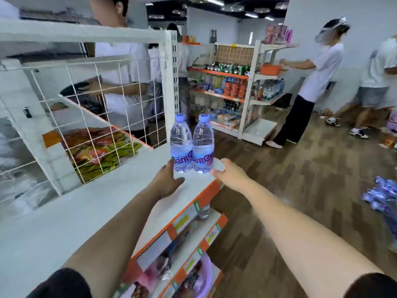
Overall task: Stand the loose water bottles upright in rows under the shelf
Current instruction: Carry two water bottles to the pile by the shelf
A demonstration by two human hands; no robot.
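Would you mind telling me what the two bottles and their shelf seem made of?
Left bottle and right bottle: clear glossy plastic, probably; the walls are see-through and ribbed, with blue caps. Shelf: matte white, likely painted metal, judging by its thin flat board; the look leaves that open.

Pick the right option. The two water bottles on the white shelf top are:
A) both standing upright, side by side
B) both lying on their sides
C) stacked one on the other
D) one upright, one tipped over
A: the left bottle and the right bottle both stand with their blue caps up, next to each other at the far end of the white shelf.
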